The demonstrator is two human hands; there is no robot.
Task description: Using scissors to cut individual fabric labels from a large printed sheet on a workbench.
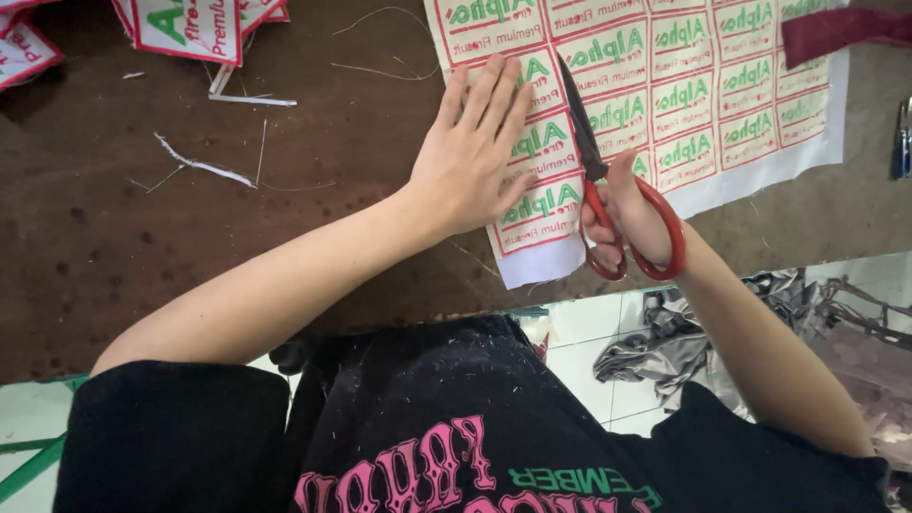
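The left hand (pixel 470 157) lies flat, palm down, fingers stretched together and pointing away from the body, forearm bare. The right hand (pixel 632 218) is curled in a closed grip, thumb raised, forearm angled inward.

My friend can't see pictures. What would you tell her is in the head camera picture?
A person's right hand cuts with red-handled scissors into a white sheet of printed labels, while the left hand presses the sheet flat on a brown table. Thin white offcut strips and cut labels lie to the left.
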